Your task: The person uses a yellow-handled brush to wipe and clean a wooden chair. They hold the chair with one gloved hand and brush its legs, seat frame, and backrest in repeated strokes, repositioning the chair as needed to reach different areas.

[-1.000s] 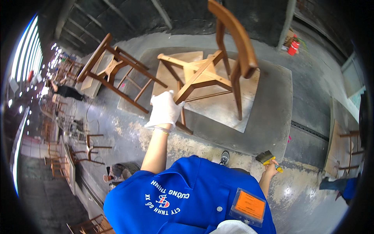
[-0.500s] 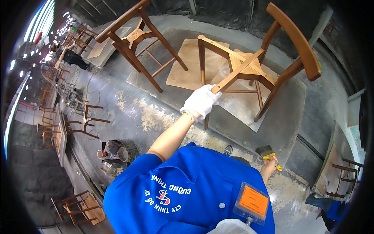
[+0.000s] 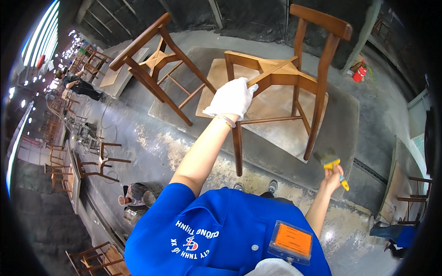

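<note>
My left hand [image 3: 233, 98], in a white glove, is closed around the near front corner of a brown wooden chair frame [image 3: 322, 78]. The chair has a curved backrest and a cross-shaped seat support in paler wood, with no seat on it. It stands on a board, its backrest at the far right. My bare right hand [image 3: 332, 176] grips a paint brush [image 3: 332, 162] by its yellow handle, with the dark bristles pointing up and away from me. The brush is apart from the chair, right of its legs.
A second chair frame [image 3: 162, 59] stands just left on the same grey platform [image 3: 343, 124]. A bucket [image 3: 152, 193] with cans sits on the floor at left. Red containers [image 3: 359, 73] are at the far right. More chairs and people show toward the left and right edges.
The chair has turned and tilted in my left hand's grip, its backrest swinging leftward and away. My right hand has moved up and outward with the brush.
</note>
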Available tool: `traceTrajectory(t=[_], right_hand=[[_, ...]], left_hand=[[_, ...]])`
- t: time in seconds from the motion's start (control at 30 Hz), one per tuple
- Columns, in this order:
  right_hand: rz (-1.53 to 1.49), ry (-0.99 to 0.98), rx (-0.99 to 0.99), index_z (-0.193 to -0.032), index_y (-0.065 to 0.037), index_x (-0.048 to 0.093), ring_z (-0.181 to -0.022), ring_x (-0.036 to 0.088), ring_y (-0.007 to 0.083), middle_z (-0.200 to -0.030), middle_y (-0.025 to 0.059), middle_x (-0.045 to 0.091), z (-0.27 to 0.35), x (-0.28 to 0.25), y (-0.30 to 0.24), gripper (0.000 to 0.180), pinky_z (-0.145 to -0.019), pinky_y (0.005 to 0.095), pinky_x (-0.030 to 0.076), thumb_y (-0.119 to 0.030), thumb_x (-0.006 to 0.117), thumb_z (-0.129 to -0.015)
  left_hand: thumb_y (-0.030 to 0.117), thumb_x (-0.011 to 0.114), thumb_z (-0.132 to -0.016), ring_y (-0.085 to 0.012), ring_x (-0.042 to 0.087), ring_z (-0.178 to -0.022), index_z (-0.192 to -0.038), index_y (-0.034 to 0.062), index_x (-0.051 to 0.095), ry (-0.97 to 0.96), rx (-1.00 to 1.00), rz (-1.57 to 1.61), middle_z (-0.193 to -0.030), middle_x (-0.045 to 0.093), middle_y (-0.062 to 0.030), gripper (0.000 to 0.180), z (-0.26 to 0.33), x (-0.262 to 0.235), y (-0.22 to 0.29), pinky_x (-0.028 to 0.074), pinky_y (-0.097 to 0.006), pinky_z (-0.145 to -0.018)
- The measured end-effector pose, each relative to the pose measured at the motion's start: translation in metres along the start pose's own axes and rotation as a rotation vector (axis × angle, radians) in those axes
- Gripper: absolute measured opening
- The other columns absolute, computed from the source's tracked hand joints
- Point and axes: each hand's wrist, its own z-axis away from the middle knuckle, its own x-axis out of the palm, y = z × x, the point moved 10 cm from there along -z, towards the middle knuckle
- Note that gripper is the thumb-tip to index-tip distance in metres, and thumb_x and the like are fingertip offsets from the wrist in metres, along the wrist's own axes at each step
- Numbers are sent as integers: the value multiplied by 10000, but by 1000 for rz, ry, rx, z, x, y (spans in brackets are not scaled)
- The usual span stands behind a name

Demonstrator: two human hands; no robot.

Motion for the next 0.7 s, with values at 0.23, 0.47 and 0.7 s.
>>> traceTrajectory(t=[0.23, 0.47, 0.7], right_hand=[[409, -771, -1312, -868, -41, 681, -1389, 664, 360, -1428, 215, 722, 105, 338, -222, 158, -1171, 457, 515, 58, 707, -988], [1030, -1186, -1907, -914, -97, 651, -1452, 607, 337, -1485, 47, 702, 87, 495, -164, 29, -1236, 470, 491, -123, 648, -900], [1610, -1638, -1531, -997, -161, 762, -1363, 649, 349, -1480, 45, 684, 22, 324, -16, 189, -1119, 438, 576, -177, 737, -811]], left_hand=[[461, 603, -1084, -394, 739, -1042, -1077, 90, 793, 190, 59, -77, -1076, 786, -173, 417, -59, -2, 5, 585, -496, -949], [481, 582, -1092, -400, 749, -952, -915, 98, 791, 356, -41, -75, -971, 779, -184, 472, -87, -6, 2, 597, -509, -863], [497, 560, -1102, -413, 750, -945, -954, 101, 792, 322, -31, -110, -967, 779, -190, 483, -118, -9, 3, 598, -516, -865]])
